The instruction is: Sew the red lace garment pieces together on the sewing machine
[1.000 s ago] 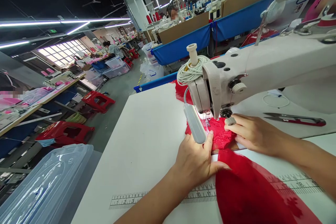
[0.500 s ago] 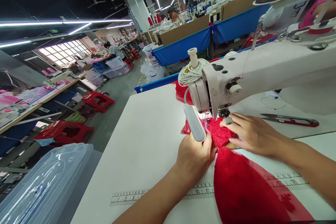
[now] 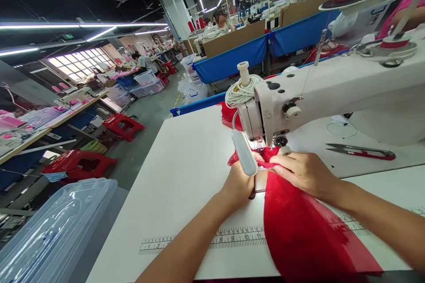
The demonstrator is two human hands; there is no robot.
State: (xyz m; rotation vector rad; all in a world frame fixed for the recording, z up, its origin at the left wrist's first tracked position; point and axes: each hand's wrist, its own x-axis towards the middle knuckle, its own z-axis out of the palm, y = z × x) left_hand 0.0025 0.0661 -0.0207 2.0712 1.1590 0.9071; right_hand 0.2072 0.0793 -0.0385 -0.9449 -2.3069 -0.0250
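A red lace fabric piece (image 3: 299, 230) lies on the white sewing table (image 3: 186, 177), its far end under the needle of the white sewing machine (image 3: 315, 93). My left hand (image 3: 239, 183) is closed on the fabric's left edge just below the machine's small lamp (image 3: 244, 152). My right hand (image 3: 303, 172) pinches the fabric's far end right beside the presser foot, fingers pressed together. A printed ruler (image 3: 206, 243) runs along the table's near edge, partly covered by the fabric.
Red-handled thread snips (image 3: 360, 152) lie on the table to the right. A clear plastic bin lid (image 3: 56, 230) sits at lower left. Red stools (image 3: 124, 124) stand in the aisle. Other people work at far stations behind blue partitions (image 3: 232, 57).
Both hands have drawn in towards the needle and lifted the fabric's far end. My left hand went from flat on the cloth to closed on its edge.
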